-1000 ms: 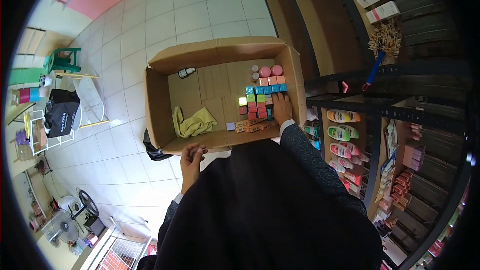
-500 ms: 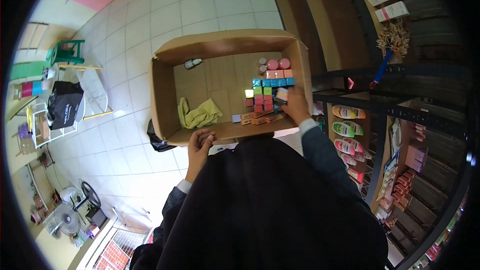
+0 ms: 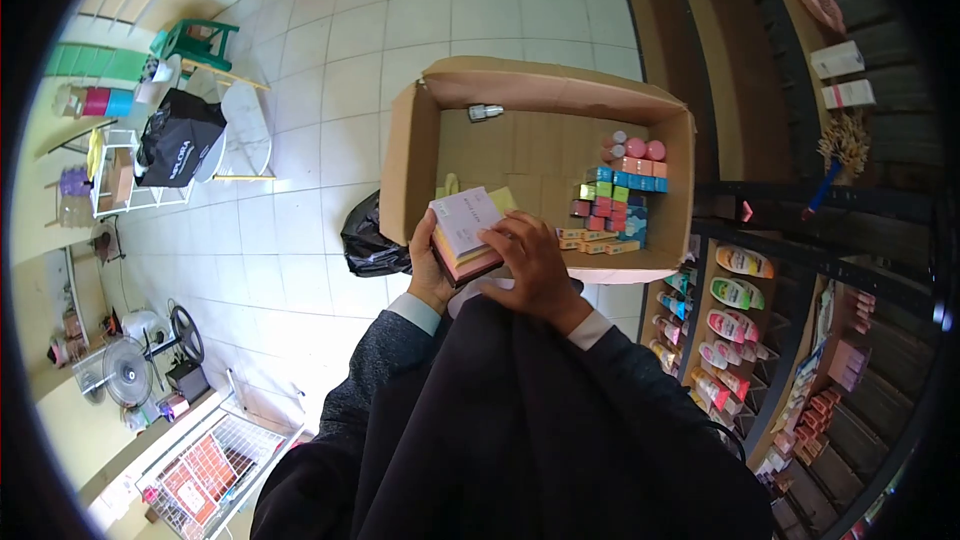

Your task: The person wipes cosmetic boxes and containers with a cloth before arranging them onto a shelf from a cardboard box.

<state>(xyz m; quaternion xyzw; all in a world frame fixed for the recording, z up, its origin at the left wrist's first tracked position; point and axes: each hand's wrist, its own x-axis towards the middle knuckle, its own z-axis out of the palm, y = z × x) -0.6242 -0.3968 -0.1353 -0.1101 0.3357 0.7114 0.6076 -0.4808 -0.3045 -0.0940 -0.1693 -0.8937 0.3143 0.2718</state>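
Note:
My left hand is wrapped round the left side of a stack of small flat boxes, pale lilac on top, with yellow and dark pink edges below. At the stack's right edge, my right hand has its fingers bent against the top box. Both hands are over the near wall of a large open cardboard carton. Inside it, small coloured boxes stand in rows at the right, beside pink round-topped containers. A yellow cloth is mostly hidden behind the stack.
A small bottle lies at the carton's far side. A black plastic bag is on the floor left of the carton. Shelves with bottles run along the right. A green stool and a fan are at the left.
My right hand has left the carton's right side and come to my left hand, which now holds a stack of small boxes. The view has shifted, so the carton appears further right.

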